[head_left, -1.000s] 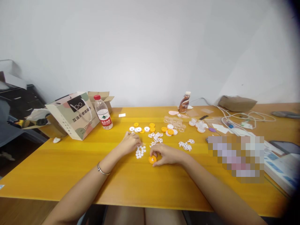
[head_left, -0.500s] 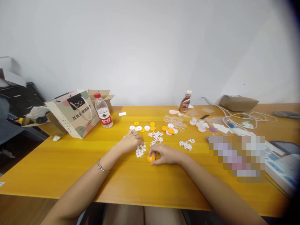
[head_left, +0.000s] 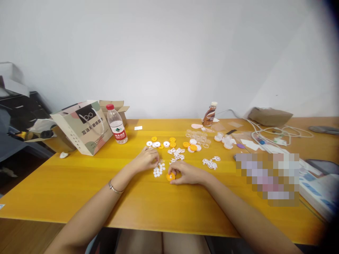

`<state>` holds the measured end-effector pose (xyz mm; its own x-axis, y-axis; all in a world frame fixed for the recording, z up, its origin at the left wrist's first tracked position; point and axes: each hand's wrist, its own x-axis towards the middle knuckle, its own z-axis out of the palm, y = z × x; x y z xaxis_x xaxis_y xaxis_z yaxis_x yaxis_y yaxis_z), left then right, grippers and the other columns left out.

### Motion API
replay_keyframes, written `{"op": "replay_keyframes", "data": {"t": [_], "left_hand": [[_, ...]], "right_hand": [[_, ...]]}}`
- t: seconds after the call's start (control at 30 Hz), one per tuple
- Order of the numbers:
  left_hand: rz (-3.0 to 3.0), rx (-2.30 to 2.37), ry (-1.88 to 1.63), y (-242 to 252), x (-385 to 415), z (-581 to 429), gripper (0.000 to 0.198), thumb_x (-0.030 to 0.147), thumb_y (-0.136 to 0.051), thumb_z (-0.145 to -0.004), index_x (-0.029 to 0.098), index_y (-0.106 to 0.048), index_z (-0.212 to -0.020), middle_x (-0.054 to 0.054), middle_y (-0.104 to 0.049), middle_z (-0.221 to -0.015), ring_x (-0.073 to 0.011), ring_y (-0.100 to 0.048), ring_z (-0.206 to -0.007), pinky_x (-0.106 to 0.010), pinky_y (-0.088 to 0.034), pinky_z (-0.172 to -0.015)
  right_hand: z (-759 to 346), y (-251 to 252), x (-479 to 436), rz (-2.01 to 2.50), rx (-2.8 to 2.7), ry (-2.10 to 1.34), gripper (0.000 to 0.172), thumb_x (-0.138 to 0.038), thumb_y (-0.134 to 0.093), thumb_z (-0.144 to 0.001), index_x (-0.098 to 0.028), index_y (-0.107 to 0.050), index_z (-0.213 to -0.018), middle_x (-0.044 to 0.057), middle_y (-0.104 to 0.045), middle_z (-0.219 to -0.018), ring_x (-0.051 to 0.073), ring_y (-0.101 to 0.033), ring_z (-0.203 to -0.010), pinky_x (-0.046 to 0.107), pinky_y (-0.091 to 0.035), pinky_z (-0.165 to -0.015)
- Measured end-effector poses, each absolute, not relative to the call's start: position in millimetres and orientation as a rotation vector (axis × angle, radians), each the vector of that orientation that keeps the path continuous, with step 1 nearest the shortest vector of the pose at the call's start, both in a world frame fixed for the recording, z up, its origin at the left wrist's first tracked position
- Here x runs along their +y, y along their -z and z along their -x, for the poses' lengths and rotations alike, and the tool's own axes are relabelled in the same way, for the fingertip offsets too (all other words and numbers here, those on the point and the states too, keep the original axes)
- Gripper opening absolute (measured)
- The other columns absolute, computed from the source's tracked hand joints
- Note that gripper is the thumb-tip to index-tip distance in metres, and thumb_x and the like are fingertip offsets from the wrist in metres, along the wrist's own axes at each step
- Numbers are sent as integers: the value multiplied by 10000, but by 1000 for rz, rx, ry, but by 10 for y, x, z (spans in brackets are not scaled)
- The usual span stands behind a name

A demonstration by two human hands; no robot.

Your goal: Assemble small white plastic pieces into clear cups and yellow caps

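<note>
at the centre of the frame, on the yellow desk [head_left: 148, 201], my right hand [head_left: 185, 173] curls its fingers around an orange disc [head_left: 171, 176], pinching it against the desk top. just left of it my left hand [head_left: 147, 160] rests half closed beside a cluster of small white discs [head_left: 158, 170]; i cannot tell whether it has one in its fingertips. above my hands lie a row of orange and white discs [head_left: 165, 144]. a water bottle [head_left: 116, 125] and a paper bag [head_left: 84, 127] stand at the left.
</note>
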<state>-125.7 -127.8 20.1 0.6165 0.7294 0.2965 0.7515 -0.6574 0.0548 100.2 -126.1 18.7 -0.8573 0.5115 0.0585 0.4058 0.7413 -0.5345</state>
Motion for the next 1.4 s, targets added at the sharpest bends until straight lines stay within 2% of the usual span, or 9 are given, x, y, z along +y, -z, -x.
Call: {"op": "replay_keyframes", "data": {"t": [0.13, 0.37, 0.67, 0.9, 1.07, 1.4], "left_hand": [[2924, -1145, 591, -236, -1435, 1152, 86, 252, -494, -789, 190, -553, -795, 1, -601, -801, -134, -509, -806, -264, -291, -755], [2912, -875, 441, -136, -1558, 940, 166, 260, -402, -857, 180, -545, -880, -30, -595, -855, -134, -500, -823, -263, -307, -718], [2822, -726, 406, -58, -1526, 940, 221, 245, -354, -883, 176, -558, -831, -28, -601, -868, -141, -491, -845, -283, -310, -717], [2994, -828, 522, -75, -1512, 963, 179, 280, -421, -855, 193, -575, -885, -32, -597, -886, -136, -500, -868, -261, -330, -756], [3078, -943, 698, -130, -1523, 952, 167, 281, -448, -843, 189, -587, -855, -30, -592, -870, -120, -500, -829, -237, -341, -762], [3104, -1024, 602, -119, -1537, 936, 132, 266, -490, -818, 201, -603, -835, -18, -589, -846, -128, -505, -804, -249, -337, -750]], "right_hand": [[-1005, -164, -1255, 772, -2692, -793, 297, -318, -633, -663, -187, -528, -908, 5, -557, -779, 133, -494, -701, 243, -382, -660], [-997, -122, -1223, 746, -2676, -798, 208, -316, -631, -662, -169, -516, -753, -1, -530, -727, 118, -473, -660, 228, -375, -615], [-992, -119, -1216, 742, -2663, -825, 201, -321, -628, -661, -164, -529, -739, -1, -531, -721, 116, -469, -653, 226, -369, -602], [-999, -89, -1197, 739, -2666, -806, 216, -327, -636, -656, -163, -523, -741, -3, -528, -714, 117, -466, -651, 228, -366, -608], [-1002, -83, -1198, 726, -2663, -825, 204, -314, -625, -669, -164, -519, -757, -6, -527, -712, 110, -466, -644, 222, -369, -606], [-1001, -88, -1197, 719, -2646, -879, 196, -309, -632, -668, -166, -544, -770, -3, -536, -725, 115, -484, -665, 219, -380, -610]]}}
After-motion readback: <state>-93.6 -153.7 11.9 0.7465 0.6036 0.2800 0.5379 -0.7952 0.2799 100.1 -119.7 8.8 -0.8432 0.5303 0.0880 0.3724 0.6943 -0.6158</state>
